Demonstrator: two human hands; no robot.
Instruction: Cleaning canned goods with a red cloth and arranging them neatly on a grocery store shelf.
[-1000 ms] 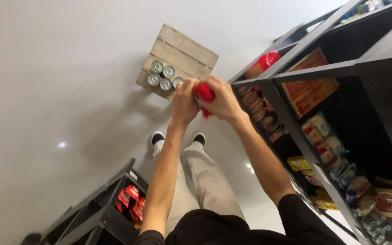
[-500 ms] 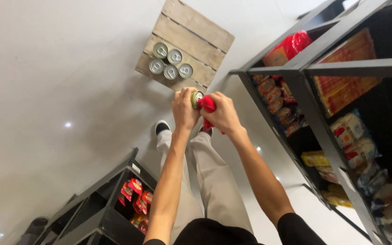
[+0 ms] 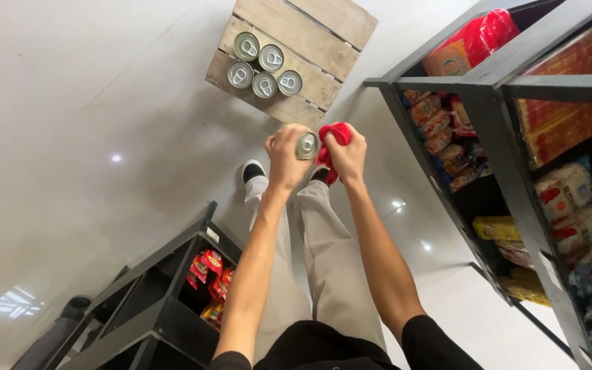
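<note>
The white floor point(image 3: 90, 103) is filling most of the view, shining with small ceiling-light reflections. On the right a tall dark shelf unit point(image 3: 508, 171) is standing, its frame cutting across the picture. It is carrying a red bag point(image 3: 481, 38) on its top level, a wide orange-and-red package point(image 3: 563, 116) beside that, rows of small orange and brown packets point(image 3: 440, 130) lower down, pale bags with red marks point(image 3: 570, 199), and a yellow packet point(image 3: 498, 227) under them. At the lower left a second, lower dark rack point(image 3: 152, 301) is holding small red packets point(image 3: 207, 270).

Ahead of the person's feet a pale wooden crate point(image 3: 310, 41) is sitting on the floor, and five silver cans point(image 3: 265, 65) with ring-pull tops are standing upright on it in a close cluster, touching one another. Nothing is lying between the crate and the hands.

The person is standing in beige trousers point(image 3: 330, 274), with a black-and-white shoe point(image 3: 253, 170) showing beyond the left wrist.

Both arms are reaching forward, the hands close together over the floor just short of the crate. The left hand point(image 3: 286, 154) is curling around a silver can point(image 3: 306, 145), gripping its side with the lid end facing the camera. The right hand point(image 3: 347, 154) is closing in a fist on a bunched red cloth point(image 3: 334, 133), which is pressing against the can.
</note>
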